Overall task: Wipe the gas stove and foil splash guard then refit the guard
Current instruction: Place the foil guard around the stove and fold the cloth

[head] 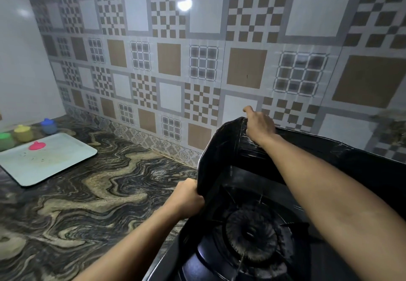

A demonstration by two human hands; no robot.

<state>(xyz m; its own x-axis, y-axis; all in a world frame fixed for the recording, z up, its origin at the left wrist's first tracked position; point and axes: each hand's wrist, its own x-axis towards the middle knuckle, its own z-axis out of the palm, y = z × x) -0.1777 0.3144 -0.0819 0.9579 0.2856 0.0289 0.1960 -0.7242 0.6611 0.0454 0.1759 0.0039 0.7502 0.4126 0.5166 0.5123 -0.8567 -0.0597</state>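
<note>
Marble counter (pixel 92 193), left hand (pixel 186 199), right hand (pixel 260 123) gripping splash guard (pixel 219 160) edges

The splash guard (pixel 222 149) looks like a thin, dark, glossy sheet, creased and faintly reflective. The gas stove (pixel 197 265) has a smooth, shiny black top; its burner (pixel 250 234) looks like dull, rough metal. The countertop (pixel 92 197) is polished, swirled stone. The wall tiles (pixel 197 39) are glazed and reflective. The tray (pixel 48 160) appears smooth and matt.
</note>
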